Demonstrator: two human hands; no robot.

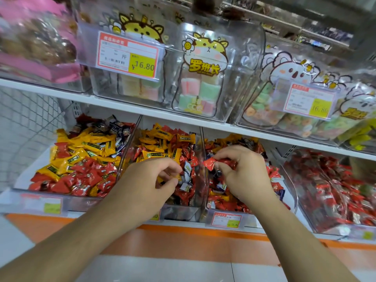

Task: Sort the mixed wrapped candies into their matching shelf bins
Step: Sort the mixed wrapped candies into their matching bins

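Observation:
Clear shelf bins on the lower shelf hold mixed wrapped candies. The left bin (26,192) has yellow and red candies with dark ones at the back. The middle bin (183,212) mixes yellow, red and white-blue candies. My left hand (148,180) hovers over the middle bin, its fingers curled and pinching a yellow-orange candy (177,176). My right hand (242,171) is over the third bin (205,216) and grips several red candies (210,163), one sticking out to the left of its fingers.
A fourth bin (329,231) at right is full of red candies. The upper shelf (122,106) carries clear bins of pastel marshmallows and ring gummies with price tags (128,54). An orange strip (183,239) runs under the lower shelf.

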